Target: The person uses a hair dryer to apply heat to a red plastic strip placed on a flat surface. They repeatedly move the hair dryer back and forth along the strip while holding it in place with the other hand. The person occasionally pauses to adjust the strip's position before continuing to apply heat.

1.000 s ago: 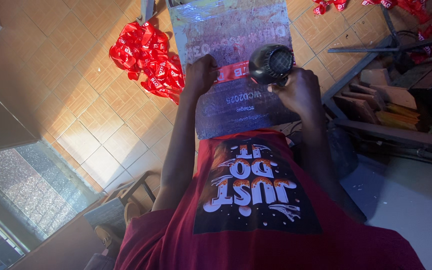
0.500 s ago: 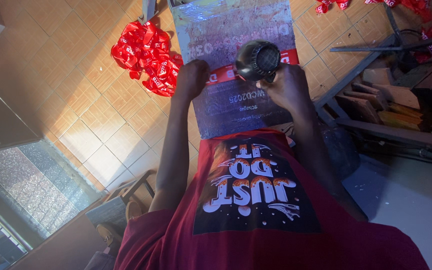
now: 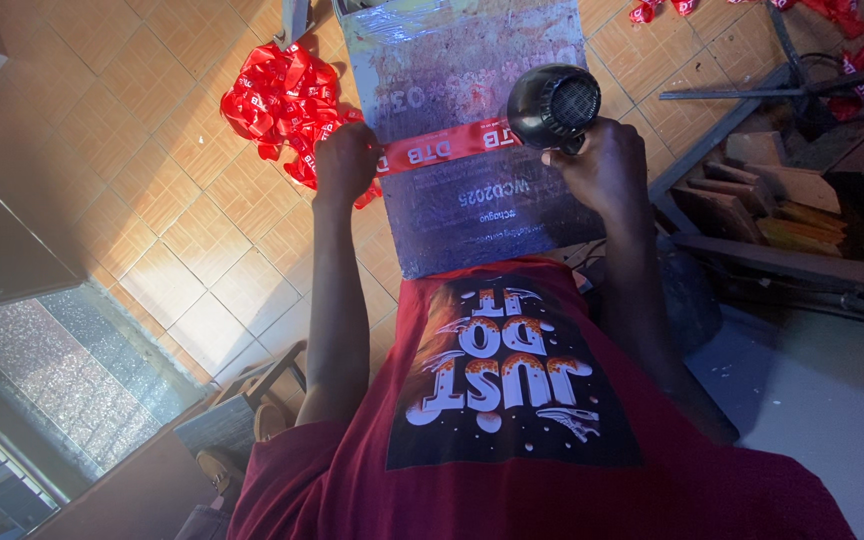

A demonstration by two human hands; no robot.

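A long grey printing board [image 3: 472, 215] lies over my lap and runs away from me across the tiled floor. A red printed ribbon [image 3: 447, 147] is stretched flat across the board. My left hand [image 3: 344, 160] pinches the ribbon at the board's left edge. My right hand [image 3: 602, 165] grips the handle of a black hair dryer [image 3: 553, 104], held over the right end of the ribbon with its grille facing the camera.
A heap of red ribbons [image 3: 284, 102] lies on the floor left of the board. More red ribbons [image 3: 852, 20] are scattered at the top right. Wooden blocks and planks [image 3: 772, 215] and a metal frame [image 3: 732, 95] sit on the right. A wooden stool [image 3: 252, 400] stands near my left side.
The view has drawn closer. My left hand pulled the ribbon further left across the board, and the hair dryer moved right and up over the ribbon's right end.
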